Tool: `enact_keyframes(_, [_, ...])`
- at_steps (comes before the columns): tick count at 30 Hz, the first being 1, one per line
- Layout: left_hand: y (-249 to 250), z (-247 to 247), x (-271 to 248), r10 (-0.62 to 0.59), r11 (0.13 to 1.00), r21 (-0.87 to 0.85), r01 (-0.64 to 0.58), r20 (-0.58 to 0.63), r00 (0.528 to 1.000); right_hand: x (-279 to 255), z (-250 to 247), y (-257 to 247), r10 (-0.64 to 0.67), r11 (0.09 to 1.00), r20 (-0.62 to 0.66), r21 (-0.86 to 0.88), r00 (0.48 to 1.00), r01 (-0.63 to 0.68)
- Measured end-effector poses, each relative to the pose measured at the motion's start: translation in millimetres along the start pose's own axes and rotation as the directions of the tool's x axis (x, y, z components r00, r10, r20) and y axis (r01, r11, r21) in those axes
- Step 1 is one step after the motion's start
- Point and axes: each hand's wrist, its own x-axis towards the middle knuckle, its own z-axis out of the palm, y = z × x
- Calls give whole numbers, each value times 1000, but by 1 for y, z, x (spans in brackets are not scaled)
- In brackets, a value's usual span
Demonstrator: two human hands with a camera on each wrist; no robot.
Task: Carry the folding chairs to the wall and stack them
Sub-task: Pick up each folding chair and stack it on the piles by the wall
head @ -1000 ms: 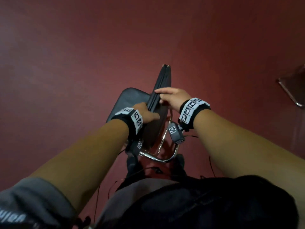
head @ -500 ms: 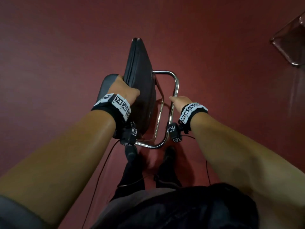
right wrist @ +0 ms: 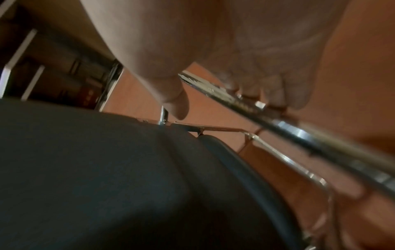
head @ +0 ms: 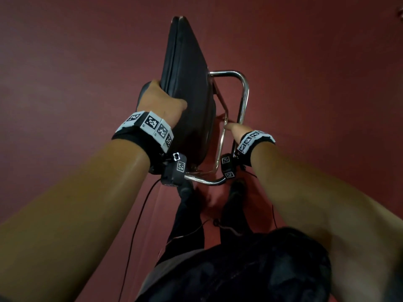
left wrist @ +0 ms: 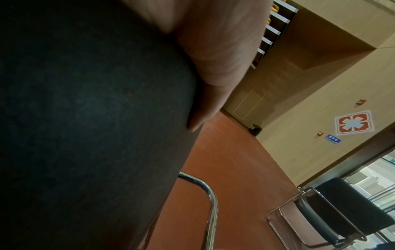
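I hold a folded chair (head: 185,88) with a black padded seat and chrome tube frame (head: 243,99) above the red floor, in front of my legs. My left hand (head: 162,101) grips the upper edge of the black padding; its thumb (left wrist: 213,94) lies on the fabric in the left wrist view. My right hand (head: 236,128) grips the chrome tube (right wrist: 245,104) on the right side, fingers curled round it in the right wrist view. Another black folding chair (left wrist: 333,214) with a chrome frame stands unfolded near a glass door.
Red floor (head: 76,73) stretches all around. A beige wall (left wrist: 320,101) with an orange emblem (left wrist: 352,125) and a small black bin (left wrist: 255,129) at its foot lies ahead. Shelving (left wrist: 275,28) stands beside a wooden-panelled block. My feet (head: 236,188) are under the chair.
The chair has risen and swung upright in front of me. My right hand moved from the padding's top edge down to the chrome tube; my left hand keeps its grip on the padding.
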Motion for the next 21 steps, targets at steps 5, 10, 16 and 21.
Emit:
enact_keyframes(5, [-1, -2, -4, 10, 1000, 5, -10, -10, 1000, 9, 9, -2, 13, 985, 32, 174, 999, -18])
enact_keyframes(10, [-10, -10, -9, 35, 999, 33, -35, 5, 999, -38, 9, 0, 14, 966, 91, 254, 996, -37])
enact_keyframes(16, [-21, -15, -24, 39, 999, 35, -41, 39, 998, -98, 57, -40, -42, 934, 309, 349, 950, -72])
enact_keyframes(21, [-34, -33, -25, 25, 999, 18, -28, 124, 992, -119, 67, -66, -93, 989, 359, 142, 929, 44])
